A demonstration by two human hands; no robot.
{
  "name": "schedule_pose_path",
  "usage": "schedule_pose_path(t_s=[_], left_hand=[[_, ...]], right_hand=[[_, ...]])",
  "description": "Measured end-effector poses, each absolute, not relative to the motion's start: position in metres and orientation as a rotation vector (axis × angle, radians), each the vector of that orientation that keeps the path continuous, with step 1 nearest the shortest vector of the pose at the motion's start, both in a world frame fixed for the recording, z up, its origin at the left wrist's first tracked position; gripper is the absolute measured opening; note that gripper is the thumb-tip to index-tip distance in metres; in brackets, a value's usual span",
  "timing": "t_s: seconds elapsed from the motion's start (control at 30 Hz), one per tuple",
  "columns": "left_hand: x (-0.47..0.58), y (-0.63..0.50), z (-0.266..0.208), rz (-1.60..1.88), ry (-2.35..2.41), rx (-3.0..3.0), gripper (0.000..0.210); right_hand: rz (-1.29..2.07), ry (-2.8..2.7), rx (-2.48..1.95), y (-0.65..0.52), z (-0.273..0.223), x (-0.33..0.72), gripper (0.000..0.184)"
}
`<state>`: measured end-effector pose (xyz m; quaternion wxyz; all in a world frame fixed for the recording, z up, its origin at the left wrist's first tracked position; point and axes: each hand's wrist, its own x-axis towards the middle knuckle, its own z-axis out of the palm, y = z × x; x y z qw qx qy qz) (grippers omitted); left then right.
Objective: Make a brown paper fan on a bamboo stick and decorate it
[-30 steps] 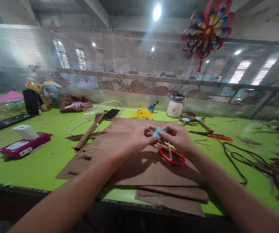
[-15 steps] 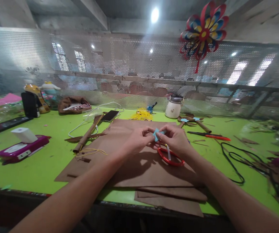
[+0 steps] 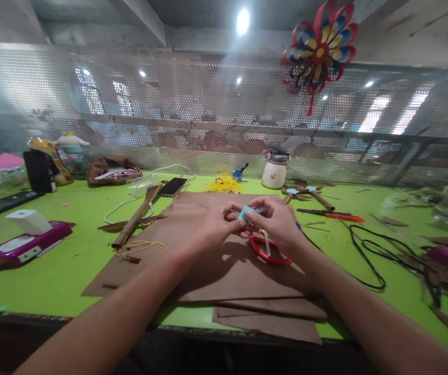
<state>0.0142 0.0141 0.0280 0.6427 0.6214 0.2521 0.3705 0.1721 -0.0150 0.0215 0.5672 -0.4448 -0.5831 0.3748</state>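
A small piece of light-blue paper (image 3: 246,211) is pinched between my two hands above the brown paper sheets (image 3: 208,265). My left hand (image 3: 226,224) grips its left side, fingers closed. On its right side, my right hand (image 3: 271,219) holds it between thumb and fingers. Just below my right hand lie red-handled scissors (image 3: 269,256), their blades hidden by the hand. A thin whitish stick (image 3: 267,242) rests across the scissor handles. The exact fold of the blue paper is too small to make out.
Left of the sheets lie a rolled brown paper tube (image 3: 133,221), a phone (image 3: 172,187) and a purple power strip (image 3: 28,245). Yellow shreds (image 3: 224,183) and a white jar (image 3: 274,170) stand behind. At right are a red-black cutter (image 3: 331,214) and a black cord (image 3: 364,265).
The blue paper has been turned between my fingers and shows a wider face. Both hands stay together on it. The whole view has shifted slightly.
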Motion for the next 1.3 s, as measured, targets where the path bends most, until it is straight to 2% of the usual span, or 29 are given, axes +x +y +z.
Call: schedule_pose_path(t_s=[0.07,0.17,0.3,0.47,0.57,0.63,0.77,1.0,1.3], left_hand=[[0.013,0.014,0.029,0.845,0.577,1.422,0.034],[0.013,0.014,0.029,0.834,0.607,1.421,0.035],[0.013,0.012,0.030,0.823,0.650,1.371,0.034],[0.010,0.011,0.032,0.752,0.626,1.219,0.016],[0.010,0.009,0.033,0.662,0.634,1.158,0.028],[0.011,0.007,0.034,0.634,0.619,1.155,0.029],[0.013,0.003,0.033,0.711,0.615,1.242,0.020],[0.018,0.000,0.029,0.865,0.696,1.382,0.019],[0.020,0.000,0.025,0.918,0.625,1.265,0.014]], right_hand=[[1.005,-1.339,-1.043,-0.015,0.024,0.175,0.039],[1.134,-1.389,-1.042,-0.016,0.025,0.177,0.035],[1.092,-1.379,-1.088,-0.019,0.025,0.176,0.036],[1.015,-1.363,-1.072,-0.018,0.026,0.176,0.036],[0.971,-1.346,-1.044,-0.015,0.024,0.177,0.035],[0.967,-1.337,-1.024,-0.014,0.023,0.177,0.033],[0.979,-1.308,-0.994,-0.015,0.023,0.175,0.033],[0.962,-1.248,-1.005,-0.021,0.025,0.169,0.031],[0.898,-1.240,-0.978,-0.015,0.016,0.168,0.028]])
